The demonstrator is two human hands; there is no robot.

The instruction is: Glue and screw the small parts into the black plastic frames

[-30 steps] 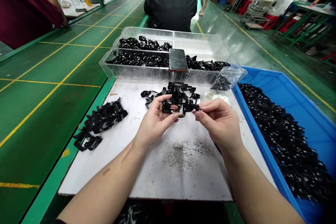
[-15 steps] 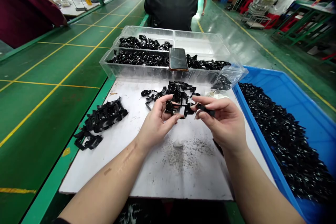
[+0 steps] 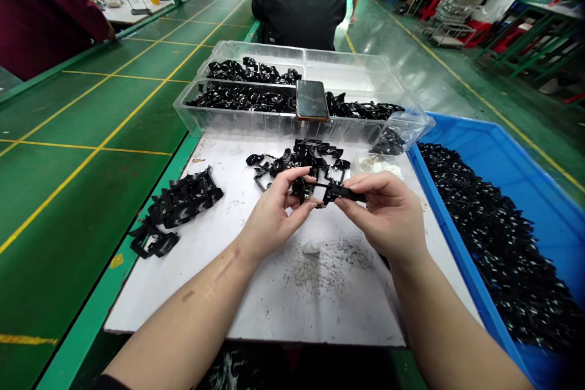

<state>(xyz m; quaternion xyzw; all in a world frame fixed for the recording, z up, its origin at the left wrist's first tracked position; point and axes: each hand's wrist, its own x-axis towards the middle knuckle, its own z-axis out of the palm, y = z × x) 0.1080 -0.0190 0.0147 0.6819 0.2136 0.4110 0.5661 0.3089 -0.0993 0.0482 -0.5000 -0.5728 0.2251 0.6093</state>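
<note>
Between finger and thumb, my left hand (image 3: pixel 278 207) grips one end of a black plastic frame (image 3: pixel 321 185) above the white board. My right hand (image 3: pixel 388 210) pinches a small black plastic piece (image 3: pixel 350 194), which meets the frame's right end; whether the two are joined I cannot tell. Just beyond my hands lies a loose heap of black plastic parts (image 3: pixel 315 155). A small white bottle-like object (image 3: pixel 312 246) stands on the board below the frame, with dark specks scattered around it. To the left, similar parts sit in a stacked row (image 3: pixel 185 200).
A clear divided tray (image 3: pixel 237 120) holds black parts at the back, with a phone (image 3: pixel 312 99) across its edge. On the right stands a blue bin (image 3: pixel 479 128) heaped with small black pieces. A person in black (image 3: pixel 299 3) sits ahead, facing away.
My right hand has brought the small black piece leftward against the right end of the frame. My left hand keeps its hold on the frame, almost in the same place.
</note>
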